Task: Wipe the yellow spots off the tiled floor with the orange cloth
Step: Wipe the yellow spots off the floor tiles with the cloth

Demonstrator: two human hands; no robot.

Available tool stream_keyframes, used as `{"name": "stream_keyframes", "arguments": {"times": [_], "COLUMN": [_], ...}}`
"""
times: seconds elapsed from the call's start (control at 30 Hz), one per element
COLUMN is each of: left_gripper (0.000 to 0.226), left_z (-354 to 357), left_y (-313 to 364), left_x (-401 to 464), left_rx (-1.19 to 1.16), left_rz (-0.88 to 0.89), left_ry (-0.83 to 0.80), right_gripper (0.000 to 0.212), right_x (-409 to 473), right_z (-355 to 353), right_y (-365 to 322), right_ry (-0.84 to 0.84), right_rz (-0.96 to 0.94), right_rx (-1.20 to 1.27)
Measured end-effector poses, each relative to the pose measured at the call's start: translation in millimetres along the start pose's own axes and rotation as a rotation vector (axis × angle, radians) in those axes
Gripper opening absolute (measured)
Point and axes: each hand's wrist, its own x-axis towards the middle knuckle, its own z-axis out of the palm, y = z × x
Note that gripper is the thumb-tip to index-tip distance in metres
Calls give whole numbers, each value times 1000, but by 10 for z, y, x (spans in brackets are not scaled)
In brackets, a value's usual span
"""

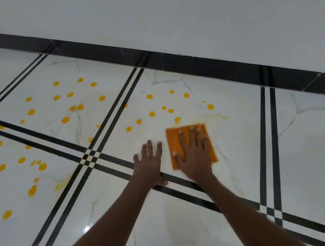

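Observation:
An orange cloth lies flat on the white marble-look tiled floor, near the middle of the view. My right hand presses down on it, palm flat and fingers spread. My left hand rests flat on the bare tile just left of the cloth, fingers apart, holding nothing. Several yellow spots dot the tile beyond and left of the cloth. Several more spots cover the far left tile, and others the near left tile. A faint yellow smear trails just past the cloth.
Black double lines cross the floor between tiles. A black skirting strip runs along the base of a pale wall at the far side. The tile on the right shows no spots.

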Motion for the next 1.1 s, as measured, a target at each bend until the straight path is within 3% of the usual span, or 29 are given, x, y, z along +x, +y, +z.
{"name": "stream_keyframes", "arguments": {"times": [0.07, 0.17, 0.27, 0.37, 0.47, 0.57, 0.7, 0.9, 0.97, 1.1], "left_gripper": [146, 151, 151, 149, 145, 144, 155, 149, 149, 146], "left_z": [-41, -83, -74, -66, -95, -111, -91, -52, -76, -125], "left_y": [-26, -66, -86, -109, -140, -273, -412, -370, -375, -377], "left_x": [65, 154, 157, 151, 113, 89, 49, 46, 22, -2], "left_rx": [17, 41, 66, 65, 37, 41, 151, 168, 166, 120], "left_rz": [-3, -5, -3, 9, 14, 7, 45, 26, 14, 19], "left_ry": [1, -19, -2, 13, 26, 25, -3, 46, 25, 4], "right_gripper": [77, 78, 86, 92, 88, 81, 79, 87, 93, 87], "right_x": [-469, -607, 84, 862, 864, 158, 30, 1409, 1530, 880], "right_z": [-56, -117, -260, -309, -94, -26, -90, -349, -288, -37], "right_y": [28, 585, 1142, 1012, 289, -9, 545, 717, 351, -290], "right_ry": [-18, -50, -23, -41, -60, -39, -59, -164, -170, -175], "right_rz": [-56, 93, 300, 394, 129, -66, 57, 314, 262, -47], "right_rx": [24, -19, -6, 67, 17, 8, 3, 28, 45, -13]}}
